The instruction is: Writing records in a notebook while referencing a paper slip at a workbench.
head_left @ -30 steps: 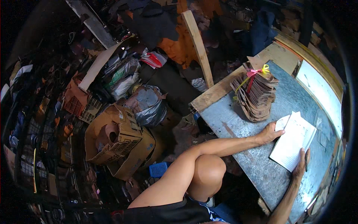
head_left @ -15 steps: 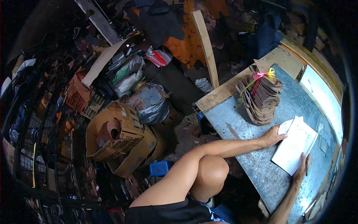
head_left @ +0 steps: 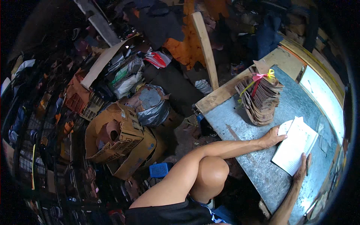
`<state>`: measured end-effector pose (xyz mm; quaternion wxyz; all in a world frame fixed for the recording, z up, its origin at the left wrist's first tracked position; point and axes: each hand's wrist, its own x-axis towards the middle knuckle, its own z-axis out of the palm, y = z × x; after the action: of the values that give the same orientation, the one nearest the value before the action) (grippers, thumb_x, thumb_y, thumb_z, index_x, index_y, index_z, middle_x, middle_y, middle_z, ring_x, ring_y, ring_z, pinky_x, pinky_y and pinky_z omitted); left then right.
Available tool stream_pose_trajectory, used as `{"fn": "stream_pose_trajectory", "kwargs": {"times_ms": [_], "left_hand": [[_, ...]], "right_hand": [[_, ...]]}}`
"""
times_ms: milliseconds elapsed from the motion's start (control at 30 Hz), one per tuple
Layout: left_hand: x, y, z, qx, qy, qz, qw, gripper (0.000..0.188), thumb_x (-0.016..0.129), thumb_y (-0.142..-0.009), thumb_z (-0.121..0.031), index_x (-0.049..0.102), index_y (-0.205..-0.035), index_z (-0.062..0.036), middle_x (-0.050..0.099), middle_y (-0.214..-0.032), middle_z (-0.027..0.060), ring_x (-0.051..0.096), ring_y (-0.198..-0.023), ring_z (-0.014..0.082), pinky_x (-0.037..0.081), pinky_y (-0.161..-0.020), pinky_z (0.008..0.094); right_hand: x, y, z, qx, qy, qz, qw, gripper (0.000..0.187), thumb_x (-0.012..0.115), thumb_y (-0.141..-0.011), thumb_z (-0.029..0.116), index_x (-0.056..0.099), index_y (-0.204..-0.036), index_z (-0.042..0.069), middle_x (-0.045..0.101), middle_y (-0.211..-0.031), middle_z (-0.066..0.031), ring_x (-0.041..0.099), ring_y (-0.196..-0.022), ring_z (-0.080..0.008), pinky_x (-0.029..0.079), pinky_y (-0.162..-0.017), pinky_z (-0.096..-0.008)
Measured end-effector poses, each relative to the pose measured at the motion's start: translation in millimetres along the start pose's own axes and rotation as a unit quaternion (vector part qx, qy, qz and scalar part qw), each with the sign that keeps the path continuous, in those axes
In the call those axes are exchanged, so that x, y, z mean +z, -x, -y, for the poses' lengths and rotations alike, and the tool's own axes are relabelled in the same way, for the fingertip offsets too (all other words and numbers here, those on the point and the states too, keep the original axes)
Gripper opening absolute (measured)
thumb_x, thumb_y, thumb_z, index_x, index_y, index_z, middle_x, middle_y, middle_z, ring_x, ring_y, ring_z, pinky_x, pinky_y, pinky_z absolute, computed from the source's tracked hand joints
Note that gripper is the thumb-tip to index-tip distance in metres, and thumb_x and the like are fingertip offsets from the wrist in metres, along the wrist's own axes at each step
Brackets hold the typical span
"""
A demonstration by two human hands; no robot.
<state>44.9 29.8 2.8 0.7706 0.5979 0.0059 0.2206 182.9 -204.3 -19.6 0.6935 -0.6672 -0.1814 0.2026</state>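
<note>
A white notebook with lined, written pages (head_left: pixel 293 150) lies open on the grey metal tabletop (head_left: pixel 252 157). My left hand (head_left: pixel 273 138) is closed at its left edge, thumb on the paper, beside a small white flap of paper (head_left: pixel 285 128). At the lower right edge of the notebook rests my right hand (head_left: pixel 301 170), with a dark pen (head_left: pixel 307 168) held along its fingers. Beyond my left hand stands a stack of brown sole-shaped pieces (head_left: pixel 258 101), tied with pink and yellow ribbon (head_left: pixel 263 76).
Wooden boards edge the table, and a pale wooden post (head_left: pixel 206 50) rises behind it. Cardboard boxes (head_left: pixel 116 138), a silver plastic-wrapped bundle (head_left: pixel 153 110) and a blue plastic basket (head_left: pixel 160 170) are on the floor to the left. A crowded dark rack (head_left: pixel 45 150) fills the far left.
</note>
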Motion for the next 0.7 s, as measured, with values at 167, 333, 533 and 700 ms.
{"fn": "stream_pose_trajectory", "kwargs": {"times_ms": [167, 333, 533, 700], "left_hand": [[-16, 0, 7, -0.011, -0.018, -0.024, 0.999, 0.034, 0.061, -0.09, -0.011, 0.055, -0.12, 0.0026, 0.063, -0.109, 0.0031, 0.057, -0.099, 0.0096, 0.048, -0.087, 0.0272], [-12, -1, 4, -0.01, 0.021, 0.006, 1.0, 0.034, 0.059, -0.091, -0.009, 0.054, -0.122, 0.0033, 0.063, -0.113, 0.0055, 0.057, -0.103, 0.0111, 0.046, -0.092, 0.0277], [-9, -1, -4, -0.029, 0.019, 0.012, 0.999, 0.036, 0.058, -0.091, -0.007, 0.052, -0.125, 0.0031, 0.062, -0.116, 0.0067, 0.056, -0.106, 0.0121, 0.045, -0.094, 0.0282], [-11, 0, -5, -0.023, 0.029, 0.017, 0.999, 0.038, 0.058, -0.091, -0.008, 0.05, -0.126, 0.0033, 0.061, -0.118, 0.0069, 0.055, -0.107, 0.0122, 0.044, -0.094, 0.0287]], "right_hand": [[21, 0, 1, -0.014, 0.06, -0.052, 0.997, 0.072, 0.06, -0.091, 0.03, 0.028, -0.141, -0.012, 0.039, -0.14, -0.0235, 0.04, -0.128, -0.0296, 0.032, -0.105, -0.0345], [22, 1, 12, -0.023, 0.024, -0.038, 0.999, 0.066, 0.062, -0.09, 0.028, 0.034, -0.137, -0.01, 0.049, -0.129, -0.0203, 0.049, -0.115, -0.0256, 0.039, -0.098, -0.0339], [27, 8, 27, -0.01, 0.006, 0.019, 1.0, 0.063, 0.062, -0.09, 0.025, 0.036, -0.137, -0.008, 0.053, -0.125, -0.0175, 0.052, -0.111, -0.0223, 0.041, -0.094, -0.0326], [31, 7, 28, -0.024, -0.006, 0.037, 0.999, 0.05, 0.06, -0.091, 0.024, 0.044, -0.13, -0.003, 0.058, -0.114, -0.0137, 0.056, -0.1, -0.0185, 0.045, -0.086, -0.0302]]}}
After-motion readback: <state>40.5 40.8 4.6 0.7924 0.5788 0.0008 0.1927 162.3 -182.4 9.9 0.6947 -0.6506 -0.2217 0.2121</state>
